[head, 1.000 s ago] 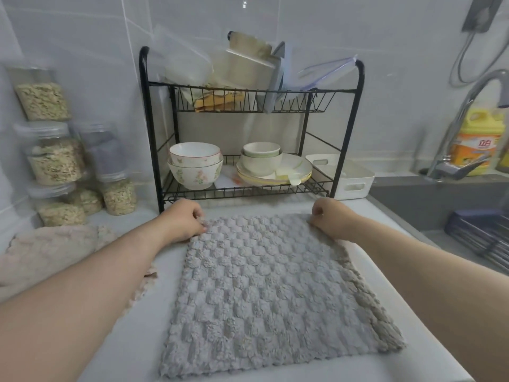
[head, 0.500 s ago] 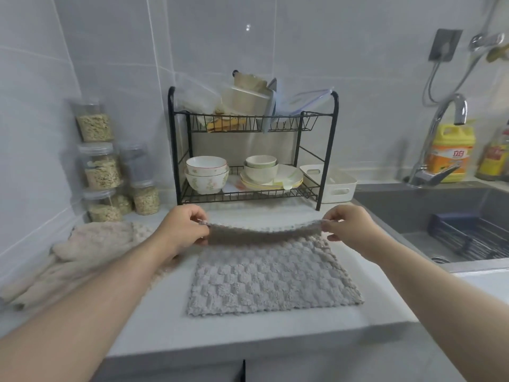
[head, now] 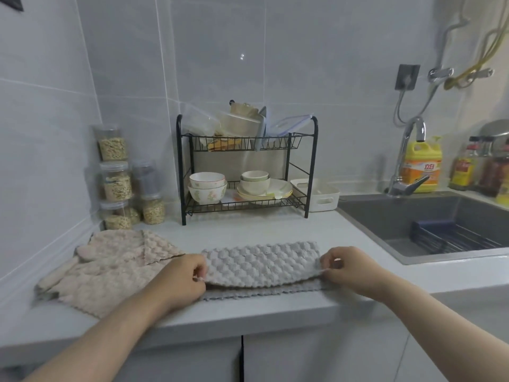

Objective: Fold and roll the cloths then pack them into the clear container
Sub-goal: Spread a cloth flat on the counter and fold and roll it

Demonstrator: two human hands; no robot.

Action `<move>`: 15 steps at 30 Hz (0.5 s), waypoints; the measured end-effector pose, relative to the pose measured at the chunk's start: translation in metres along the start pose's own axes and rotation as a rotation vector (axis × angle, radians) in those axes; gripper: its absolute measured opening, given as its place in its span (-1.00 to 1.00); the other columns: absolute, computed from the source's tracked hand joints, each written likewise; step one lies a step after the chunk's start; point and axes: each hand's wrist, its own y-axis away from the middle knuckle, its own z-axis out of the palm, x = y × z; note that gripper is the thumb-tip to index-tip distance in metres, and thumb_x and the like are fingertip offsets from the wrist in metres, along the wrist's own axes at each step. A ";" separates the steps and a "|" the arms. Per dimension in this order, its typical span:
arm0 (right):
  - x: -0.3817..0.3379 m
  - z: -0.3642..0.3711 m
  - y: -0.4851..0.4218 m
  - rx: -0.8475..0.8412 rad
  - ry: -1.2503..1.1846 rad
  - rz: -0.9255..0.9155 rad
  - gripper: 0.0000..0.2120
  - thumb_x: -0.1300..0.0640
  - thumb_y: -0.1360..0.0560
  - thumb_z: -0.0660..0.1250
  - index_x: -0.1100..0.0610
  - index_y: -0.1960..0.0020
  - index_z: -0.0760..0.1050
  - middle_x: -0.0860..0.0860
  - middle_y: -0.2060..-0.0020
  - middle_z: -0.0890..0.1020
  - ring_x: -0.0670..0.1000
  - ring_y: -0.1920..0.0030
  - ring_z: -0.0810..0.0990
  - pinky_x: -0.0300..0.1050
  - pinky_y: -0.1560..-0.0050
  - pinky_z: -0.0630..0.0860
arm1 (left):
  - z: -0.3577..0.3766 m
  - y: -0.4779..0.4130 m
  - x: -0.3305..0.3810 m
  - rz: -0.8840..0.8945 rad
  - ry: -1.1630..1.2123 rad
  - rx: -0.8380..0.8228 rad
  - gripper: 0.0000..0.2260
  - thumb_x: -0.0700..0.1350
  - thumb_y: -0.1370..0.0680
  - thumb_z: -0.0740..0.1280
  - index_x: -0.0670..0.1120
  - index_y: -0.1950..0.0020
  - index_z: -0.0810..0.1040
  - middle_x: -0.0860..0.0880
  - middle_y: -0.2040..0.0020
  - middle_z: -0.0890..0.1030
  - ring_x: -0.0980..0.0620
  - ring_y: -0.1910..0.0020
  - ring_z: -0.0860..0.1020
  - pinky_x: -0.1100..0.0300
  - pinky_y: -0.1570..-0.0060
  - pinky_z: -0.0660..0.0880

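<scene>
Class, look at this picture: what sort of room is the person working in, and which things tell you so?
Most likely a home kitchen: a sink with a tap, a dish rack holding bowls, and a yellow detergent bottle.

My left hand (head: pixel 179 279) hides the near left corner of the grey cloth (head: pixel 261 264), whose folded-over top covers most of its lower layer. My forearms (head: pixel 96 340) leave the bottom edge; the far-right bottles (head: pixel 493 172) are cut off.
</scene>
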 end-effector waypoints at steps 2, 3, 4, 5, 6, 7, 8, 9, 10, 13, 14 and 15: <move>0.008 0.004 0.005 -0.032 0.076 -0.058 -0.92 0.30 -0.34 0.37 0.16 0.27 0.52 0.03 0.10 0.68 -0.04 -0.01 0.63 -0.20 0.02 0.51 | 0.009 0.008 -0.009 0.032 -0.056 0.002 -0.79 -0.25 -0.36 0.29 0.01 0.33 0.33 0.01 0.15 0.54 -0.02 0.07 0.56 0.10 0.17 0.46; 0.012 0.006 0.008 -0.036 0.073 -0.081 -0.94 0.31 -0.34 0.37 0.18 0.26 0.52 -0.01 0.08 0.66 -0.12 -0.07 0.61 -0.25 -0.02 0.49 | 0.013 0.009 -0.013 0.047 -0.072 0.012 -0.79 -0.24 -0.36 0.29 0.02 0.32 0.31 0.04 0.15 0.52 -0.01 0.03 0.56 0.12 0.18 0.45; 0.016 0.009 0.009 -0.029 0.064 -0.099 -0.93 0.31 -0.34 0.37 0.18 0.25 0.52 -0.06 0.06 0.64 -0.20 -0.12 0.57 -0.34 -0.01 0.47 | 0.015 0.010 -0.015 0.063 -0.080 0.022 -0.79 -0.22 -0.36 0.29 0.02 0.32 0.30 0.05 0.16 0.49 -0.01 0.01 0.56 0.16 0.20 0.42; 0.017 0.010 0.011 -0.021 0.058 -0.101 -0.92 0.31 -0.34 0.37 0.16 0.25 0.52 -0.11 0.04 0.63 -0.26 -0.13 0.54 -0.42 0.01 0.43 | 0.017 0.009 -0.016 0.084 -0.093 0.033 -0.79 -0.21 -0.36 0.29 0.03 0.32 0.29 0.05 0.17 0.47 -0.01 0.02 0.56 0.17 0.22 0.40; 0.019 0.011 0.011 -0.010 0.055 -0.107 -0.91 0.31 -0.34 0.36 0.14 0.25 0.52 -0.13 0.01 0.61 -0.28 -0.13 0.52 -0.46 0.03 0.40 | 0.018 0.009 -0.016 0.104 -0.113 0.037 -0.79 -0.21 -0.36 0.28 0.03 0.32 0.27 0.04 0.19 0.45 -0.02 0.04 0.55 0.17 0.23 0.38; 0.020 0.012 0.012 -0.003 0.055 -0.104 -0.90 0.31 -0.34 0.36 0.13 0.26 0.51 -0.13 0.00 0.61 -0.28 -0.12 0.52 -0.48 0.03 0.38 | 0.018 0.009 -0.016 0.120 -0.129 0.038 -0.79 -0.20 -0.35 0.27 0.03 0.32 0.26 0.03 0.20 0.44 -0.03 0.07 0.55 0.15 0.24 0.37; 0.021 0.012 0.012 0.002 0.056 -0.114 -0.89 0.30 -0.35 0.36 0.11 0.26 0.51 -0.12 -0.02 0.60 -0.28 -0.12 0.51 -0.49 0.03 0.37 | 0.018 0.009 -0.015 0.132 -0.131 0.038 -0.81 -0.19 -0.34 0.25 0.02 0.32 0.25 0.02 0.21 0.42 -0.03 0.10 0.54 0.13 0.25 0.36; 0.020 0.013 0.012 0.004 0.061 -0.104 -0.87 0.31 -0.35 0.36 0.10 0.28 0.51 -0.12 -0.03 0.60 -0.29 -0.12 0.50 -0.51 0.02 0.36 | 0.018 0.010 -0.015 0.146 -0.118 0.040 -0.84 -0.17 -0.32 0.23 0.01 0.33 0.25 0.02 0.22 0.41 -0.02 0.14 0.52 0.13 0.26 0.36; 0.021 0.014 0.012 -0.004 0.061 -0.106 -0.85 0.31 -0.34 0.36 0.08 0.30 0.52 -0.12 -0.03 0.59 -0.30 -0.13 0.49 -0.52 0.02 0.34 | 0.019 0.011 -0.014 0.162 -0.100 0.039 -0.87 -0.15 -0.30 0.21 0.01 0.34 0.25 0.03 0.23 0.41 0.01 0.19 0.50 0.14 0.26 0.34; 0.013 0.015 0.016 -0.035 -0.006 -0.052 -0.90 0.23 -0.28 0.37 0.05 0.35 0.55 -0.15 -0.06 0.53 -0.31 -0.17 0.47 -0.45 0.00 0.37 | 0.020 0.014 -0.014 0.244 -0.058 0.059 -0.94 -0.06 -0.30 0.15 -0.02 0.36 0.32 0.06 0.21 0.41 0.14 0.24 0.39 0.24 0.25 0.30; 0.009 0.014 0.018 -0.018 -0.093 -0.037 -0.96 0.17 -0.25 0.34 0.07 0.34 0.57 -0.14 -0.05 0.53 -0.30 -0.15 0.47 -0.40 0.01 0.39 | 0.019 0.014 -0.014 0.259 -0.018 0.089 -0.88 0.01 -0.34 0.15 -0.02 0.32 0.38 0.07 0.17 0.42 0.16 0.20 0.39 0.25 0.21 0.31; 0.005 0.013 0.019 0.028 -0.200 0.009 -0.91 0.15 -0.23 0.31 0.12 0.31 0.57 -0.11 0.00 0.54 -0.24 -0.08 0.50 -0.35 0.04 0.41 | 0.018 0.013 -0.016 0.262 0.027 0.125 -0.79 0.09 -0.39 0.13 0.00 0.23 0.45 0.11 0.11 0.43 0.18 0.12 0.40 0.26 0.15 0.33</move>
